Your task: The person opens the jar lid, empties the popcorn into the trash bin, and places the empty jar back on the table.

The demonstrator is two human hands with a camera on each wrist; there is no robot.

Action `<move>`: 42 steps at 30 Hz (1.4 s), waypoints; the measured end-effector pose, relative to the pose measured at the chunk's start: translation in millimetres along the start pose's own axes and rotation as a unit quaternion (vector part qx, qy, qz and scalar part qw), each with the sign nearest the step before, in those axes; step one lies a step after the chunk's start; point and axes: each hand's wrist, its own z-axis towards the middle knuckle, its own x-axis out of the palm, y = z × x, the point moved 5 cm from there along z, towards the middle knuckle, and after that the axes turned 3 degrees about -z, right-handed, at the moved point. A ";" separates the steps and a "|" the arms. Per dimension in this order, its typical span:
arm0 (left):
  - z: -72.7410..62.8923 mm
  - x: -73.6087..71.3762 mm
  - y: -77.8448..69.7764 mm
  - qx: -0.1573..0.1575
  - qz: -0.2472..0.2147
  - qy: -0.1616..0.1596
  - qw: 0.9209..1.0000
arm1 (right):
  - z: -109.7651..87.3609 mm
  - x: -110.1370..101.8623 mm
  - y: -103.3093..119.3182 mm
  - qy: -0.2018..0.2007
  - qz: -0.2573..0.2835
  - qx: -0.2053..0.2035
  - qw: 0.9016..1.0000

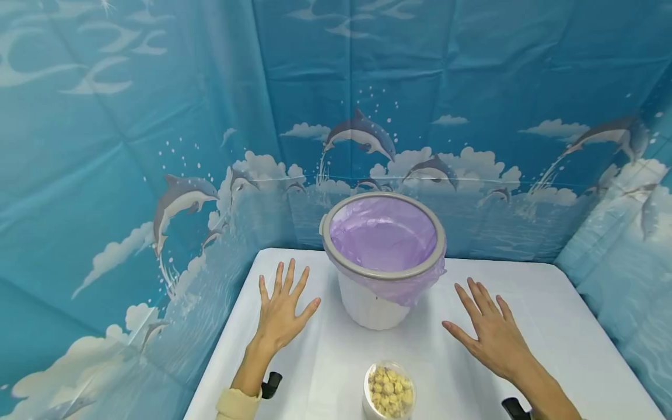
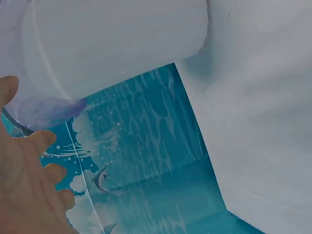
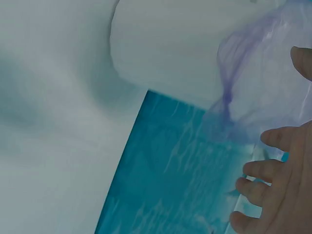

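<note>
A white trash bin (image 1: 367, 303) with a grey rim ring stands upright on the white table. Its purple bag (image 1: 385, 233) lines the inside and folds out over the rim, bunched at the right side. Left of the bin, my left hand (image 1: 283, 315) hovers palm down with fingers spread, touching nothing. My right hand (image 1: 496, 338) is held likewise to the right of the bin, apart from it. Nearer to me, between the forearms, stands a clear round tub (image 1: 388, 391) filled with small yellowish pieces, perhaps dried flower buds. Both wrist views show the bin's white side (image 2: 122, 44) and spread fingers.
The white table (image 1: 325, 373) ends at the back just behind the bin. Blue curtains (image 1: 472, 70) printed with dolphins and clouds enclose it at the back and both sides. Black camera mounts (image 1: 271, 385) sit at the wrists.
</note>
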 end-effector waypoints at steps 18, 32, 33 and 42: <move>-87.7 91.0 -36.5 0.042 -0.250 0.232 0.939 | -49.2 73.7 117.5 -0.029 0.011 -0.176 0.984; -113.7 141.1 -76.4 0.060 -0.297 0.229 0.925 | -49.0 92.6 133.7 -0.136 0.040 -0.173 0.975; -112.4 138.7 -79.6 0.062 -0.297 0.212 0.929 | -48.0 91.8 134.2 -0.131 0.056 -0.156 0.977; -89.4 105.2 -90.6 0.120 -0.184 0.018 0.975 | -39.9 88.1 139.5 -0.070 0.145 -0.036 0.986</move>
